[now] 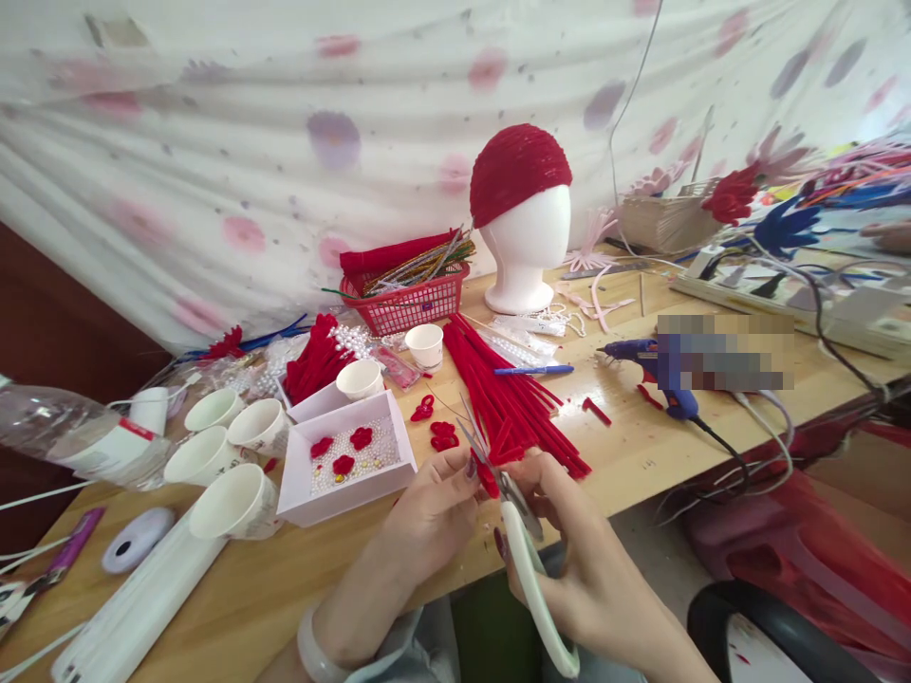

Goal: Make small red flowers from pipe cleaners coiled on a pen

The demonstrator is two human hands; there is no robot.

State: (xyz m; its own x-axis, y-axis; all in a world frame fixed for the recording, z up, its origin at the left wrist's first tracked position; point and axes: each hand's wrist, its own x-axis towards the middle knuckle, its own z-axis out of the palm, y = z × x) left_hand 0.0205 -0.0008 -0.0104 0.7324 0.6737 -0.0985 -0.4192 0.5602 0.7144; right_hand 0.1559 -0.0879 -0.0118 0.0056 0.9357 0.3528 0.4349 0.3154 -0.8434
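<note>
Right hand [569, 560] gripping white-handled scissors [523, 550], blades angling up-left at lower centre of frame; left hand [434, 507] pinching small red piece [488, 480] at blade tips, fingers closed on it. Judging: holding piece steady, keeping fingertips clear of blades, snipping small. Both wrists hovering over table edge [641, 474], hands touching

Six white paper cups [234, 503] stand on the bench [641, 455]: four clustered at the left and two farther back near the one red basket [405, 302]. One foam head [525, 249] wears one red cap [518, 171]. One white box [348, 460] holds three red pieces [343, 465], and three more red pieces [442, 436] lie just right of it. There is one glue gun [659, 375], one blue pen [533, 370], one pair of scissors [523, 550], one plastic bottle [71, 432] and two hands [434, 512].
</note>
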